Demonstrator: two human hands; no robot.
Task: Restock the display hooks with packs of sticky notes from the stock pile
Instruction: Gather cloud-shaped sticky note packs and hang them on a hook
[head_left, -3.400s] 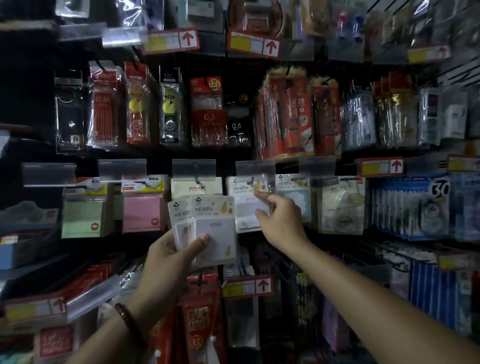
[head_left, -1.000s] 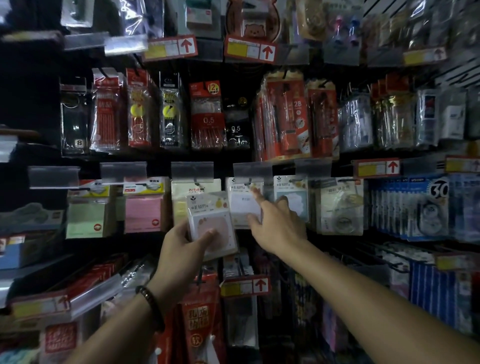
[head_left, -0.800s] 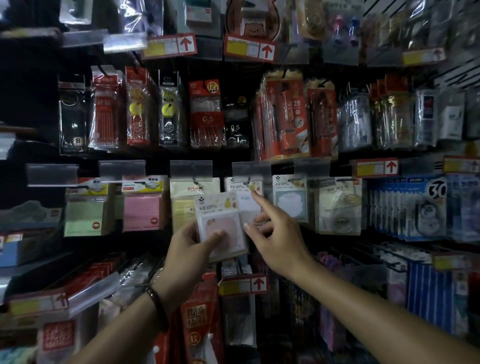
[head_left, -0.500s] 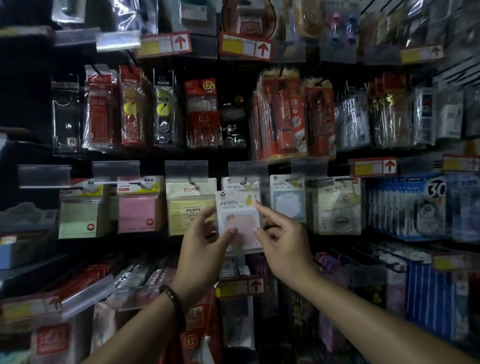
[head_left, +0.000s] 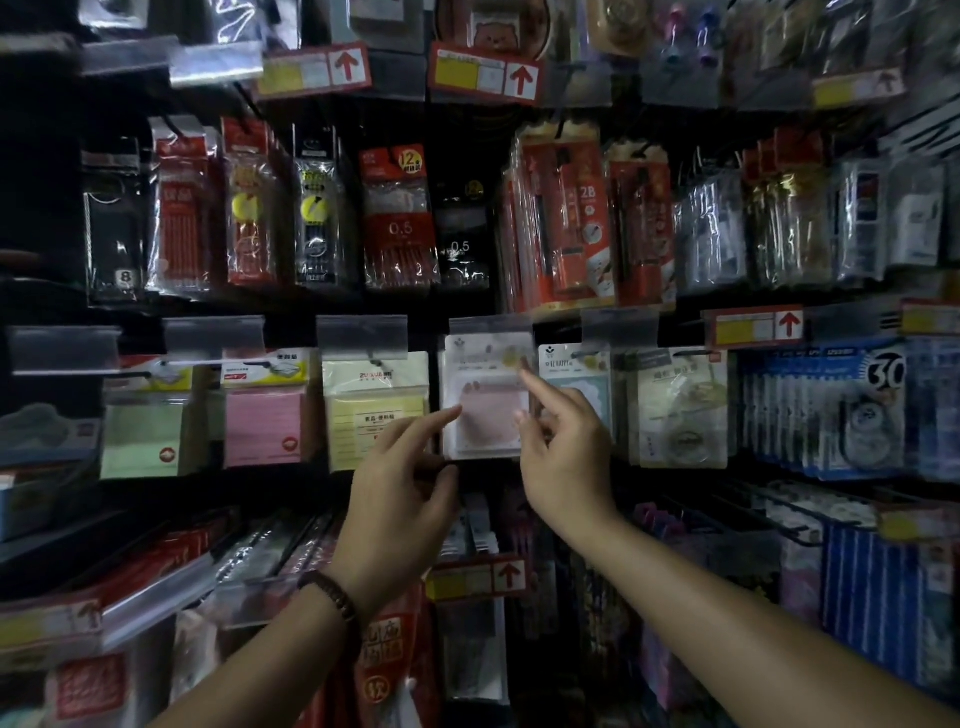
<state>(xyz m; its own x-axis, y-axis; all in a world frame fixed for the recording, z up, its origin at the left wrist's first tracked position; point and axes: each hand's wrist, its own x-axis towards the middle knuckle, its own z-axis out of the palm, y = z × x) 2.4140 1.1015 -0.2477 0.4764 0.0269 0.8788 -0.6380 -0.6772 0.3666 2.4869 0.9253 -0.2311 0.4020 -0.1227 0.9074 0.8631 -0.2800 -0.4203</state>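
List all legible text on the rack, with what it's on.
"0.5": red refill pack
"0.5": black refill pack
"2B": orange pencil pack
"30": blue pack
"8": black pack, far left
Price tags and pink sticky-note pack: print too blurred.

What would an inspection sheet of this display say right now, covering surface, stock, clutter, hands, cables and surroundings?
Surface: dark display wall hung with packs.
Job's things: pink sticky-note pack hangs under a clear label holder; stock pile not in view.
Clutter: nothing seen.
Grippers: left hand relaxed, fingers at the pack's left edge; right hand index finger on its upper right.
Cables: nothing seen.
Surroundings: yellow notes pack beside it, pen packs above, red arrow tag.
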